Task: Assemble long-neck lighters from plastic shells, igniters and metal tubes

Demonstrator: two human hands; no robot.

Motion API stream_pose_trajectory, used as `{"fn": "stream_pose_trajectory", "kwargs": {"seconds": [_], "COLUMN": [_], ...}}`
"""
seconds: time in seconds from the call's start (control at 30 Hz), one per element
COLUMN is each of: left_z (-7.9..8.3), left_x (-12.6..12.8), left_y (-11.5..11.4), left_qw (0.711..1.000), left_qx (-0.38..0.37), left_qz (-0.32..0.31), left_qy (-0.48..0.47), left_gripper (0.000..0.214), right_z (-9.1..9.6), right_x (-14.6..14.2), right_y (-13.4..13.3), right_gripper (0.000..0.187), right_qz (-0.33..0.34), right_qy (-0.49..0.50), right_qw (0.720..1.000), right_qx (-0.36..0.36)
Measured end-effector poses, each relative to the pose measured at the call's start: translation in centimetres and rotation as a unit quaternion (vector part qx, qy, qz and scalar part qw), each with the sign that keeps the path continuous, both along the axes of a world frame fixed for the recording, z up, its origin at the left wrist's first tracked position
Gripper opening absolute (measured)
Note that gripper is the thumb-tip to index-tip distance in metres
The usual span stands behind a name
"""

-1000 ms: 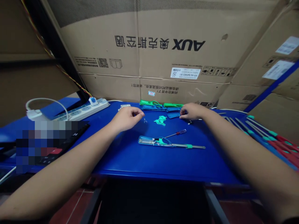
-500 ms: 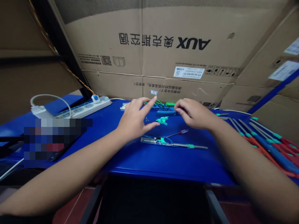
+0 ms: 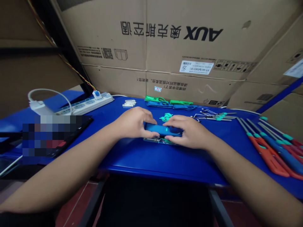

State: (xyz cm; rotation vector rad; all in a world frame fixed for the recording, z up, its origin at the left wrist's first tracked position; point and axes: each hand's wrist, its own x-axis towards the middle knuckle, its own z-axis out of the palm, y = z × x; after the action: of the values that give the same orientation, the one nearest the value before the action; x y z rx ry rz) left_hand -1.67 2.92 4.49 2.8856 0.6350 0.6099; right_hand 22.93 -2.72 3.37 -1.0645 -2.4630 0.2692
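Note:
My left hand (image 3: 137, 123) and my right hand (image 3: 189, 130) grip a blue lighter casing half (image 3: 155, 128) at its two ends, between thumb and fingers. Right below it on the table lies a lighter assembly (image 3: 153, 139) with metal parts, mostly hidden by the casing and my fingers. Just behind my hands is a small pile of teal plastic pieces (image 3: 166, 117). Green casing halves (image 3: 181, 102) and blue casing halves (image 3: 182, 107) lie farther back, along the cardboard.
Metal cylinders (image 3: 129, 103) lie at the back left, near a white power strip (image 3: 87, 105). Wired metal tubes (image 3: 220, 116) are at the back right. Several long-nosed lighters (image 3: 267, 153) spread along the right. A cardboard wall (image 3: 165, 47) bounds the back of the blue table (image 3: 142, 160).
The blue casing half has come forward from the back row to above the lighter assembly. Both hands moved nearer and closed on it; the left was spread before.

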Motion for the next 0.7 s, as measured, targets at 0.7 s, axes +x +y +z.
{"fn": "stream_pose_trajectory", "kwargs": {"seconds": [0.7], "left_z": [-1.2], "left_x": [0.6], "left_y": [0.0], "left_qw": [0.984], "left_qx": [-0.043], "left_qz": [-0.017], "left_qy": [0.173], "left_gripper": [0.034], "right_z": [-0.8], "right_x": [-0.8], "right_y": [0.0], "right_gripper": [0.038], "right_qz": [0.001], "right_qy": [-0.108], "right_qw": [0.989], "right_qx": [-0.101]}}
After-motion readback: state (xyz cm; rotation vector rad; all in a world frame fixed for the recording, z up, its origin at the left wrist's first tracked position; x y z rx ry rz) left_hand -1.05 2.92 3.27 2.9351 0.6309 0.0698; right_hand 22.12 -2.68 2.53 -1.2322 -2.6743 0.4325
